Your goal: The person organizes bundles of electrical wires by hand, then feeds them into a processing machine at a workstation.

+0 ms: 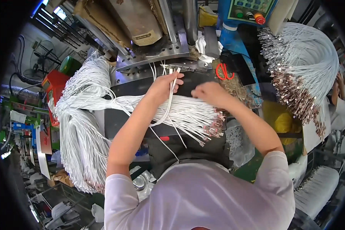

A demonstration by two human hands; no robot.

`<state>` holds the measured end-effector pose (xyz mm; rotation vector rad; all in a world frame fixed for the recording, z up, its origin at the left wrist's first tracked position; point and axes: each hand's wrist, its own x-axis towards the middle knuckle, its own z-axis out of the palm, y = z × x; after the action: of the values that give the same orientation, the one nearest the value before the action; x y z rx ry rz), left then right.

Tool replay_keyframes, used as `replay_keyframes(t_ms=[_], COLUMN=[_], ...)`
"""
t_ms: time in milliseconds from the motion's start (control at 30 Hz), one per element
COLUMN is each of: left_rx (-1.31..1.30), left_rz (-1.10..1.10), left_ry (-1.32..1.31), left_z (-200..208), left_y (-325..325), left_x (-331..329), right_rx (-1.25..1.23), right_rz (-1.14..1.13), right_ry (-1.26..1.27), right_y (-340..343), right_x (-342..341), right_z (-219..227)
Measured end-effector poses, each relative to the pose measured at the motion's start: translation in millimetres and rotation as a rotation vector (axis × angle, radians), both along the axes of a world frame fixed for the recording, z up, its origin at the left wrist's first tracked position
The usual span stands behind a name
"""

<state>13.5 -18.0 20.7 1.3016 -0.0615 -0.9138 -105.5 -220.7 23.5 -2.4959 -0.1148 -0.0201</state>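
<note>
My left hand (163, 88) is closed around a few white cables (168, 109), whose small pale connector ends stick up past the fingertips. The cables hang in a loop below that hand. To its right, my right hand (211, 94) hovers over a thick bundle of white cables (184, 115) lying across the black work surface. Its fingers are curled in, and whether they hold anything is hidden. The bundle's metal and brownish connector ends (214, 128) fan out at the right, near my lap. Just beyond my left hand lies a metal fixture (186, 66) at the press's edge.
A large heap of white cables (82, 126) drapes over the left side. Ahead stands a press with a steel plate (153, 55) and posts. Red-handled scissors (224, 73) lie to the right, below a control panel (249, 11). Another cable bundle (314, 53) hangs at the far right.
</note>
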Motion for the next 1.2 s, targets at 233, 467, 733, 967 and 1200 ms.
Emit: replay_keyframes(t_ms=[233,467,733,967,1200], left_rx=[0.028,0.034,0.140,0.225,0.179], left_rz=[0.004,-0.051,-0.150,-0.192,-0.216], left_ry=[0.026,-0.007,-0.131,-0.234,-0.174], left_z=[-19,-19,-23,-19,-17], left_y=[4,10,-3,-5,-1], left_x=[-2,-3,-14,-16,-13], right_rx=[-0.493,-0.443,0.947,0.873,0.551], right_rz=[-0.114,0.036,-0.332,-0.287,-0.180], right_ry=[-0.554,-0.490,0.354,0.237,0.001], right_y=[-3,-6,-13,-2,-7], right_x=[43,57,53,49,52], right_z=[-31,-49,-40,-54,-62])
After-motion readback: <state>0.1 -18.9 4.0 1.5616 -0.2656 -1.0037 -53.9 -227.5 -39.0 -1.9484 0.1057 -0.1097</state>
